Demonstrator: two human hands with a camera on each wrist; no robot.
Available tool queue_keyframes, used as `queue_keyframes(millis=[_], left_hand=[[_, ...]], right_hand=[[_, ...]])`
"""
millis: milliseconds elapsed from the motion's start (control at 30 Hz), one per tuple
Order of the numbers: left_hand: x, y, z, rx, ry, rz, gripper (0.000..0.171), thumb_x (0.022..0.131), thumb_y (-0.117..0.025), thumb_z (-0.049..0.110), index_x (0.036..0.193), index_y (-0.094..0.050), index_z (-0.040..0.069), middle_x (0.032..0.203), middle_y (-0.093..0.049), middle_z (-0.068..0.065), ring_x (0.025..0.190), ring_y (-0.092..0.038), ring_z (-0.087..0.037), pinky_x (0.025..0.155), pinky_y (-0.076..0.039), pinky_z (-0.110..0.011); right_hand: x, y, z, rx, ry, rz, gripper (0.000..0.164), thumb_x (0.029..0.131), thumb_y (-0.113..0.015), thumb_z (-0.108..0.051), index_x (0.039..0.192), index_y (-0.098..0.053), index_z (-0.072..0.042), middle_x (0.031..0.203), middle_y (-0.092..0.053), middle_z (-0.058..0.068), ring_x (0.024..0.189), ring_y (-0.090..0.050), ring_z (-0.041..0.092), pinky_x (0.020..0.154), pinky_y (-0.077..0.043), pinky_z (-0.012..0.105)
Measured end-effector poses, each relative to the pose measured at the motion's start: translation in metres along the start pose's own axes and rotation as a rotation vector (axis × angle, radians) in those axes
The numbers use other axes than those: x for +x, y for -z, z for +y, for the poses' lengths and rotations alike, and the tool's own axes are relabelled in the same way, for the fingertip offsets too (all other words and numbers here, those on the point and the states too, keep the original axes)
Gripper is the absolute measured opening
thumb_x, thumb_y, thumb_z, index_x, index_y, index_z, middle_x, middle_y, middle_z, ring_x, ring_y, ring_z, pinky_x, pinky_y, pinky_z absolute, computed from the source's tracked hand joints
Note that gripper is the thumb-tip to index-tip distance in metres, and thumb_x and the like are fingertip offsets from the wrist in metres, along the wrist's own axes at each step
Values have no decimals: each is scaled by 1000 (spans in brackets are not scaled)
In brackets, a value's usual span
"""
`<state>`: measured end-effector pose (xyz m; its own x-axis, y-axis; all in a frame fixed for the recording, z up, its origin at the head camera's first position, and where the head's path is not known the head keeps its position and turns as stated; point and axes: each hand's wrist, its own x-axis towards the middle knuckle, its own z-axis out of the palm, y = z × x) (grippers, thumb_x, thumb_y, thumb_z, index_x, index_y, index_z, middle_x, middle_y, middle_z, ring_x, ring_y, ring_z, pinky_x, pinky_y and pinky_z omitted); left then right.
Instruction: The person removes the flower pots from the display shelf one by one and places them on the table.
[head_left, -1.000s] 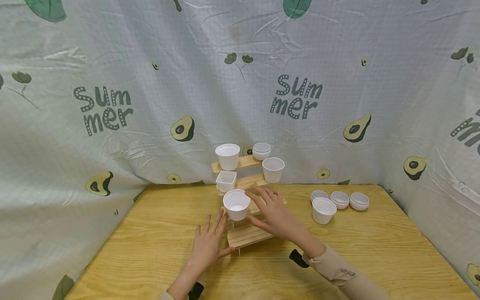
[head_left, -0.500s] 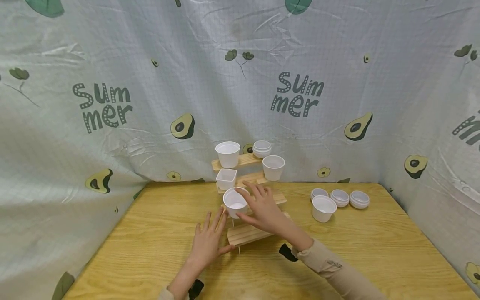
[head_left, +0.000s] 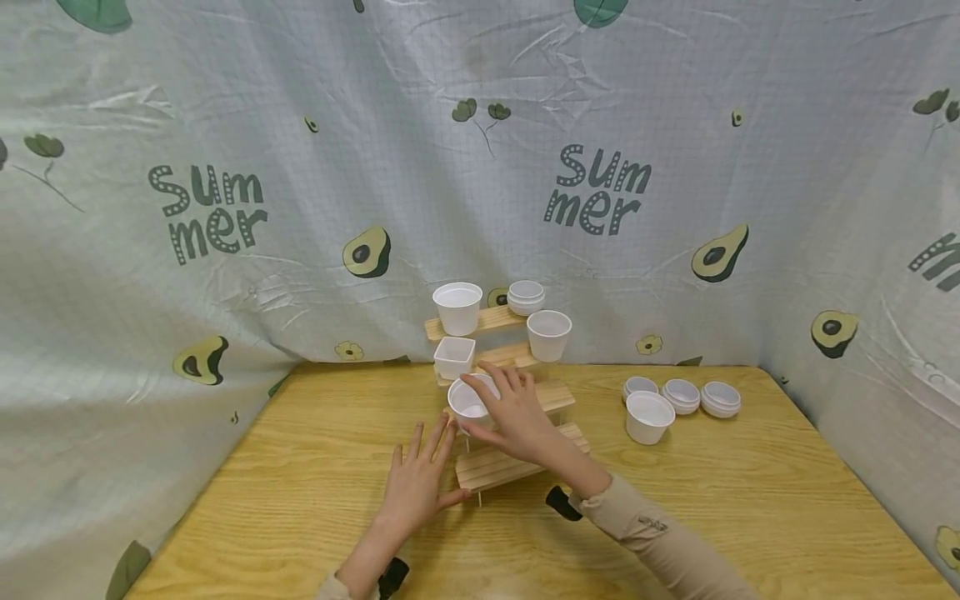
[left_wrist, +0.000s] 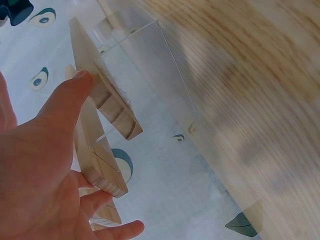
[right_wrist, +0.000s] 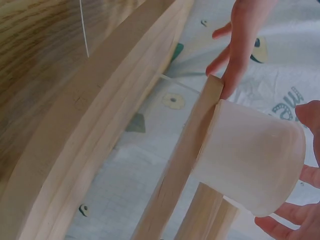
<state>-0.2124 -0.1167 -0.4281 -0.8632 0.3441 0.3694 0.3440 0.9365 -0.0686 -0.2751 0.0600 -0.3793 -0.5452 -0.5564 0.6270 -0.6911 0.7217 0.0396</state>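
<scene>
A tiered wooden stand [head_left: 491, 471] with clear side panels stands mid-table. On its second step from the bottom, at the left end, sits a round white plastic cup [head_left: 467, 404]. My right hand [head_left: 521, 421] holds this cup near its rim, thumb on the near side and fingers on the far side; in the right wrist view the cup [right_wrist: 250, 155] rests base-down on the plank. My left hand [head_left: 412, 496] rests against the stand's left side with fingers spread. In the left wrist view its thumb touches one plank end [left_wrist: 117, 112] and other fingers touch the plank above.
Higher steps bear a square white cup [head_left: 454, 357], two round cups [head_left: 457, 308] [head_left: 549, 335] and a small ridged pot [head_left: 526, 297]. Right of the stand are another cup [head_left: 649, 417] and three small pots [head_left: 681, 397]. A printed curtain [head_left: 420, 192] hangs behind the table.
My right hand has moved left, from the cup's right side to over and around its rim. The left hand stays against the stand, and the cup looks unmoved.
</scene>
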Motion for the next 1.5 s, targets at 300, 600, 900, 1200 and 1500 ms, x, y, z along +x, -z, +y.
queue_keyframes(millis=[300, 600, 900, 1200, 1500], left_hand=[[-1, 0, 0, -8, -5, 7, 91, 66, -63, 61, 137, -36, 10, 144, -31, -7, 123, -39, -39, 86, -42, -57], [-1, 2, 1, -3, -5, 13, 90, 65, -64, 60, 136, -37, 10, 143, -33, -7, 121, -41, -39, 84, -43, -57], [-1, 3, 2, -7, 0, 5, 90, 66, -63, 61, 136, -38, 10, 144, -32, -7, 123, -40, -39, 85, -42, -57], [0, 2, 1, -13, -1, 3, 90, 66, -63, 60, 136, -37, 10, 144, -31, -7, 124, -39, -39, 86, -42, -57], [0, 2, 1, -24, 6, -11, 90, 67, -63, 60, 137, -35, 10, 145, -30, -7, 125, -37, -39, 88, -41, -57]], right_hand=[[1, -7, 1, -33, -6, -21, 59, 81, -57, -49, 130, -42, -20, 128, -45, 13, 108, -43, 27, 85, -36, 46], [0, -11, 2, -36, -12, -63, 59, 81, -56, -48, 130, -41, -20, 129, -45, 13, 109, -43, 27, 85, -36, 47], [1, -11, 1, -39, -11, -77, 58, 82, -56, -47, 131, -41, -20, 128, -46, 13, 108, -42, 27, 82, -36, 44], [1, -8, 1, -36, -25, -108, 57, 83, -54, -48, 131, -41, -21, 129, -45, 12, 108, -41, 27, 83, -36, 44], [-3, -8, 2, -45, -13, -94, 58, 82, -55, -49, 131, -41, -21, 128, -45, 11, 111, -40, 27, 85, -35, 46]])
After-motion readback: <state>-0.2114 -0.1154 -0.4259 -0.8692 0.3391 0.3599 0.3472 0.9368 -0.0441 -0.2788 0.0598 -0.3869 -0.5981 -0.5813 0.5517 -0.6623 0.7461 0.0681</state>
